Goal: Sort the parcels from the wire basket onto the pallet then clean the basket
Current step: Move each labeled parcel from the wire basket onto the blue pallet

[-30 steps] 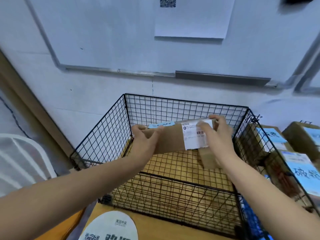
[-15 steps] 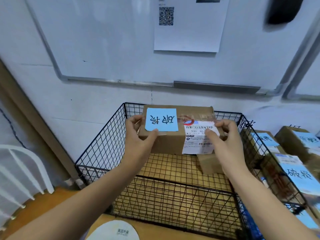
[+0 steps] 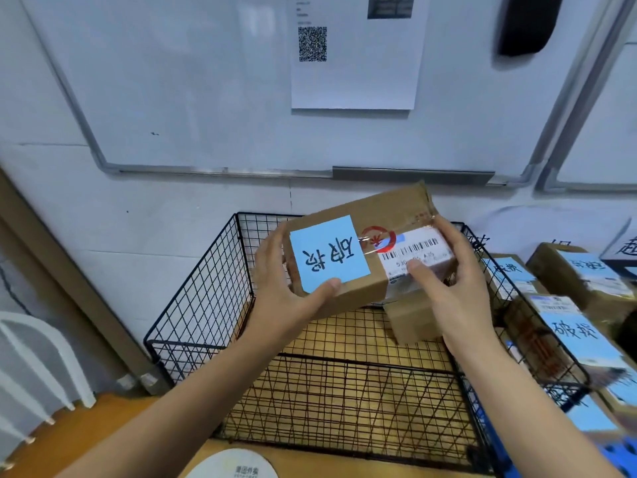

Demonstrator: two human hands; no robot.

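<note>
A brown cardboard parcel [image 3: 382, 212] with a blue handwritten note and a white barcode label hangs above the black wire basket [image 3: 206, 298], tilted with its right end up. My left hand [image 3: 286, 298] grips its left end, thumb on the blue note. My right hand [image 3: 451, 284] grips its right end, thumb on the barcode label. A smaller brown parcel [image 3: 413, 322] lies on the basket floor, partly hidden behind my right hand.
Several brown parcels with blue notes [image 3: 572, 329] lie just right of the basket. A whiteboard [image 3: 206, 81] with a taped sheet hangs on the wall behind. A white chair [image 3: 38, 357] stands at the left. A round white disc [image 3: 234, 465] lies on the wooden surface in front.
Both hands lifted the parcel out of the basket and turned its top face with the blue note toward me. It now sits higher and tilted.
</note>
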